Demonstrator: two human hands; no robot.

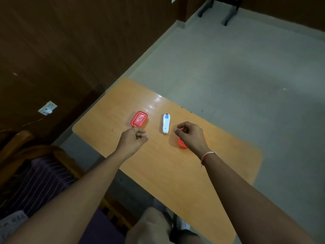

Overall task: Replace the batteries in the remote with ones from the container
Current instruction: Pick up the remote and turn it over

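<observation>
- A wall socket (47, 107) sits on the dark wood panelling at the far left, with a thin cord trailing from it down and to the left.
- Below it, a striped purple cloth (40, 180) lies over wooden furniture in the lower left corner.
- The orange wooden table (167, 173) runs diagonally across the middle, over a pale grey floor (237, 64).
- A red rectangular lid (139, 119) lies flat on the table towards its far side, left of centre.
- The left hand (132, 140) hovers just nearer than that lid, fingers curled in towards the thumb. A small thing may be pinched at the fingertips, but it is too small to tell what it is, or whether anything is truly held.
- The white remote (166, 123) lies on the table between the two hands, lengthwise away from the person, touched by neither hand. Whether its battery cover is on or off cannot be told.
- The right hand (190, 134) hangs just right of the remote, fingers loosely curled, thumb and forefinger drawn near each other; nothing shows between them.
- The red container (181, 143) stands on the table under the right hand, mostly hidden by it; its contents cannot be seen.
- A thread bracelet (207, 155) of red and white circles the right wrist.
- Dark furniture legs (228, 14) stand on the floor at the far upper right.
</observation>
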